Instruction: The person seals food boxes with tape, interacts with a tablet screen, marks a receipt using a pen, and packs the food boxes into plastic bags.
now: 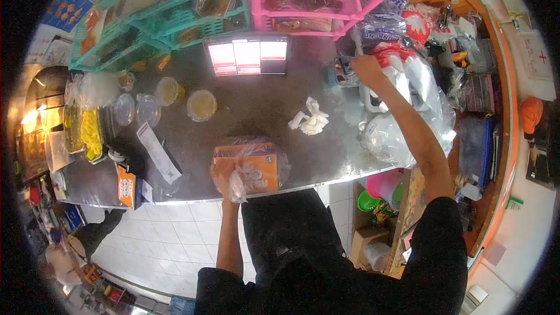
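An orange box (259, 166) with white print lies in a clear plastic bag near the counter's front edge. My left hand (223, 172) is closed on the bag's gathered plastic (236, 188) at the box's left side. Stretched out to the far right, my right hand (368, 71) is closed beside a small container (345, 76) of small items. A pale, thin strip (358, 42) rises from its fingers; I cannot make out what it is.
Two lidded cups (202, 105) and a paper slip (158, 153) lie left. Crumpled tissue (310, 118) is mid-counter. A lit tablet (248, 56) stands before teal and pink baskets (319, 1). Plastic bags (402, 131) crowd the right side. Another person (64, 256) is at lower left.
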{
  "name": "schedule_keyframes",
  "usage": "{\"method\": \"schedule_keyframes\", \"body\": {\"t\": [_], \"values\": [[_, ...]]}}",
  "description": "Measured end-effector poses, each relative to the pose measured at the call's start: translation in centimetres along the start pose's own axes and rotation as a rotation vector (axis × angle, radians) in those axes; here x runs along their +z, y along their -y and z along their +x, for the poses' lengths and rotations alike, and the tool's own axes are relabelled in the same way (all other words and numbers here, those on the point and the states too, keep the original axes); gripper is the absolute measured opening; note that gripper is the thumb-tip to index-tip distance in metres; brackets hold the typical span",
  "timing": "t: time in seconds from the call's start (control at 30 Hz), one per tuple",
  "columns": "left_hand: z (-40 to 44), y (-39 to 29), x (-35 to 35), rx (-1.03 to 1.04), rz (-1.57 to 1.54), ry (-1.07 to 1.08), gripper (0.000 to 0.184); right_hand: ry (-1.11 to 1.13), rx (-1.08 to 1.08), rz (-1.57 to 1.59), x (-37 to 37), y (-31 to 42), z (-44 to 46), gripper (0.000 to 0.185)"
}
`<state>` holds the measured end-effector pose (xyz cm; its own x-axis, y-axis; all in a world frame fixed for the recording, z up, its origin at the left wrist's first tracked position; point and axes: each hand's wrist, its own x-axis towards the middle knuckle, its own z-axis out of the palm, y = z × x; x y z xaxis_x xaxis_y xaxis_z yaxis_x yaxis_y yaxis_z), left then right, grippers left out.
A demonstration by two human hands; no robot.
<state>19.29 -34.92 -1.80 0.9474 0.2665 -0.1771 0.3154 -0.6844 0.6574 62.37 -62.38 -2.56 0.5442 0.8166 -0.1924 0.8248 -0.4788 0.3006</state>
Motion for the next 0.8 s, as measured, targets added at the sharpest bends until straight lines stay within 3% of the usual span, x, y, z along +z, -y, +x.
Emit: {"method": "schedule_keyframes", "body": {"t": [0.1,0.17,0.27,0.3,0.33,0.37,0.4,0.43,0.5,0.57,0.7,0.8], "values": [[-0.4,0.5,-0.7,-0.028,0.073,-0.004,0.032,0.052,0.164,-0.033,-3.8,-0.9,-1.5,0.008],[-0.6,0.8,-1.5,-0.061,0.116,0.012,0.032,-0.049,0.129,0.038,-4.1,-3.4,-2.2,0.009],[-0.5,1.8,-2.6,-0.046,0.047,-0.021,0.033,-0.228,0.178,0.396,-8.0,-4.6,-4.1,0.007],[-0.6,2.3,-2.9,-0.012,-0.012,-0.046,0.033,-0.262,0.165,0.531,-9.7,-3.8,-4.2,0.008],[-0.6,3.4,-2.9,0.101,-0.189,-0.093,0.026,-0.079,0.250,0.871,-9.3,-2.7,-3.2,0.014],[-0.5,4.4,-2.9,0.222,-0.361,-0.121,0.020,-0.254,0.109,0.731,-8.1,0.1,-2.4,0.015],[-0.3,5.1,-2.8,0.361,-0.533,-0.151,0.015,-0.095,0.183,0.901,-9.3,4.6,-1.2,0.014],[-0.5,5.2,-3.0,0.306,-0.579,-0.118,0.018,-0.134,0.141,1.180,-6.9,8.4,0.4,0.015],[-0.8,5.2,-3.0,0.197,-0.681,-0.052,0.026,-0.128,0.088,1.163,-2.9,16.1,3.3,0.017],[-0.9,5.4,-2.7,0.192,-0.687,-0.069,0.020,-0.211,0.126,1.036,0.6,21.6,5.4,0.016],[-1.3,5.2,-3.0,0.127,-0.638,-0.081,0.012,-0.277,0.225,0.963,1.9,24.6,5.7,0.012],[-0.6,5.5,-3.3,0.282,-0.597,-0.142,0.012,-0.312,0.193,0.915,1.0,24.3,5.2,0.012]]}}
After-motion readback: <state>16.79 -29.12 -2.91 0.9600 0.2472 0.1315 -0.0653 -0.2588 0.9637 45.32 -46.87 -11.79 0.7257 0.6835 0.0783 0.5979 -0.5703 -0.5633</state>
